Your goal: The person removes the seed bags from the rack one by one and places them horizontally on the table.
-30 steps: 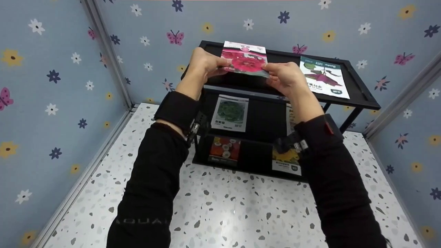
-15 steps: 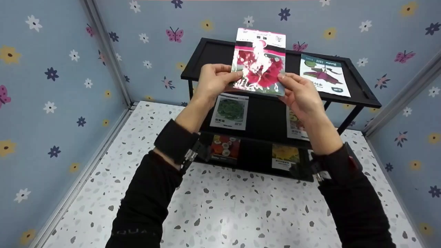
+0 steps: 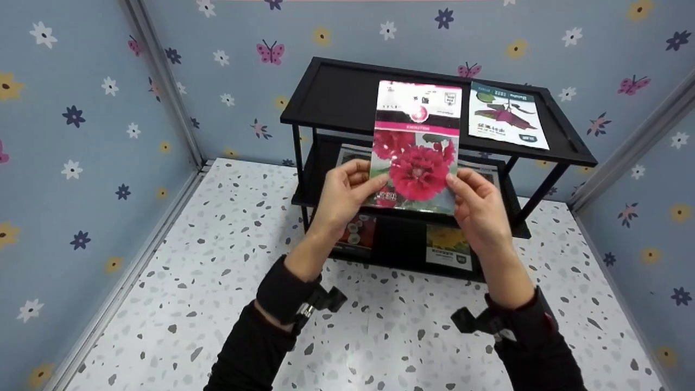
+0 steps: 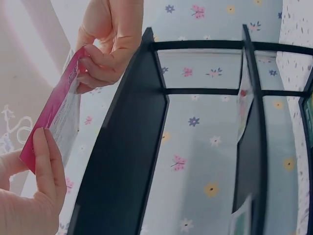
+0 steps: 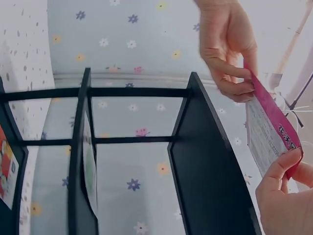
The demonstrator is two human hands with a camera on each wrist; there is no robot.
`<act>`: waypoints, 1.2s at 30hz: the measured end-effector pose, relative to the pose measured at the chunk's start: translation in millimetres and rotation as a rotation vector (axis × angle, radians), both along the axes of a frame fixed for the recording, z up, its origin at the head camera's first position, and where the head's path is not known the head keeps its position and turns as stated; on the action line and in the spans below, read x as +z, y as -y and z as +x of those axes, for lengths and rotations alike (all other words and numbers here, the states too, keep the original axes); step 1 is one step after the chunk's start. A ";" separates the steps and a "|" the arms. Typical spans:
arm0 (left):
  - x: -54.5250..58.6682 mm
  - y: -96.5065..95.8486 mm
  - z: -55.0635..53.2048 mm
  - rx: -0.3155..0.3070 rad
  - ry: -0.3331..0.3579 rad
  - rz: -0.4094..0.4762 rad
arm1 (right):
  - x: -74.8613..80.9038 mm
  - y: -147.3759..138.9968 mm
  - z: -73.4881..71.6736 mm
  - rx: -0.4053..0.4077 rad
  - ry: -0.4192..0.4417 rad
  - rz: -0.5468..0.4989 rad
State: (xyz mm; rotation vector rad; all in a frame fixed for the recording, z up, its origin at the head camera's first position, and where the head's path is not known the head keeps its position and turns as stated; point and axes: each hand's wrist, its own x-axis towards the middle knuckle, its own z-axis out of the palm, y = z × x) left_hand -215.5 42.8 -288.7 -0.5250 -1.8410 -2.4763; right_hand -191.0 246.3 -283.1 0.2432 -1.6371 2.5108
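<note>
- The left hand (image 3: 343, 196) holds the pink packet (image 3: 418, 171) by its left edge, low down, with the thumb on the front and fingers behind.
- The right hand (image 3: 482, 210) pinches the right edge at about the same height, so neither hand is nearer; the packet lies between the two.
- The long axis of this packet runs away from the person, towards the rack, and its greater part stands out beyond the fingertips.
- From both wrists I see it apart from the top shelf (image 3: 342, 92), touching only the hands.
- Behind it, on the right part of that shelf, the purple packet (image 3: 509, 117) lies flat.
- Further down, the yellow packet (image 3: 448, 245) lies on the lowest shelf.
- Compared with one second ago, the pink packet has come from above the top shelf towards the person; the strong glare of half a second ago is mostly gone, and its flower shows clearly.
- The purple packet has remained in its place.
</note>
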 end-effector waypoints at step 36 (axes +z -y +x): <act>-139.7 -10.9 47.9 0.062 0.112 -0.048 | -146.1 -8.4 50.5 -0.184 0.017 0.184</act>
